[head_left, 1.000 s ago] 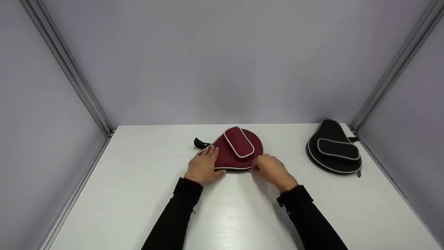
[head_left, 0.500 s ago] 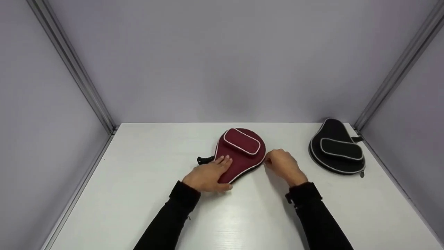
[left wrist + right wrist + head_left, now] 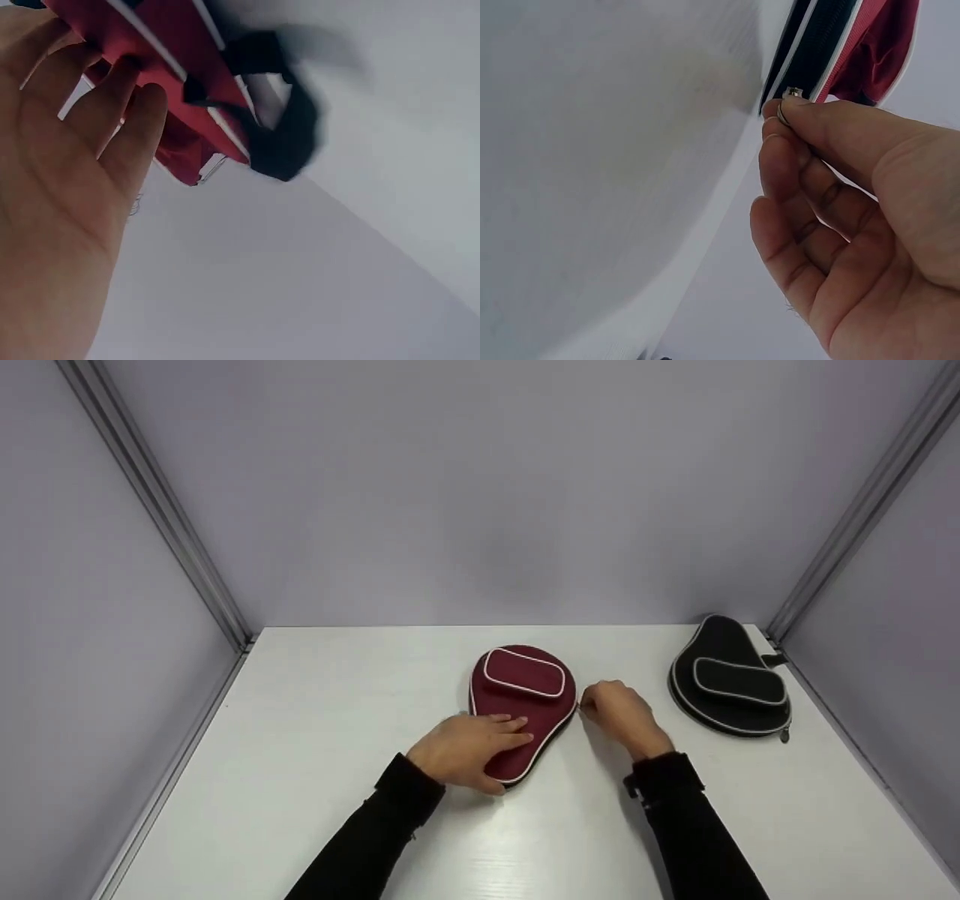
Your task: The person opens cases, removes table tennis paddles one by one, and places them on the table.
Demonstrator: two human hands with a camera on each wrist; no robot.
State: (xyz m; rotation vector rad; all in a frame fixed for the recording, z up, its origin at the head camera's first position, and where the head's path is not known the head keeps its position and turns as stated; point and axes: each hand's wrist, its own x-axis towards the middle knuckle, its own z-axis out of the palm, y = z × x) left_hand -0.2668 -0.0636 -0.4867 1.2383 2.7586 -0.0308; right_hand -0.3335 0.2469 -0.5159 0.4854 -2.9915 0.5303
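A maroon paddle-shaped case (image 3: pixel 534 710) with white piping and a small front pocket (image 3: pixel 523 673) lies on the white table (image 3: pixel 300 780). My left hand (image 3: pixel 465 746) lies flat on its narrow near end, fingers straight across the fabric. The left wrist view shows those fingers (image 3: pixel 112 112) against the red case (image 3: pixel 172 52), beside its black strap loop (image 3: pixel 289 135). My right hand (image 3: pixel 619 712) is at the case's right edge. In the right wrist view its thumb and forefinger pinch the small metal zipper pull (image 3: pixel 791 94) on the case's zip (image 3: pixel 810 52).
A black case (image 3: pixel 727 679) of the same shape lies at the table's back right corner, its zipper pull (image 3: pixel 783 735) hanging out. Grey walls with metal corner rails (image 3: pixel 150 502) close in the table on three sides.
The maroon case has turned, its narrow end swinging from the left toward me under my left hand. My right hand has moved right and farther along the case's edge.
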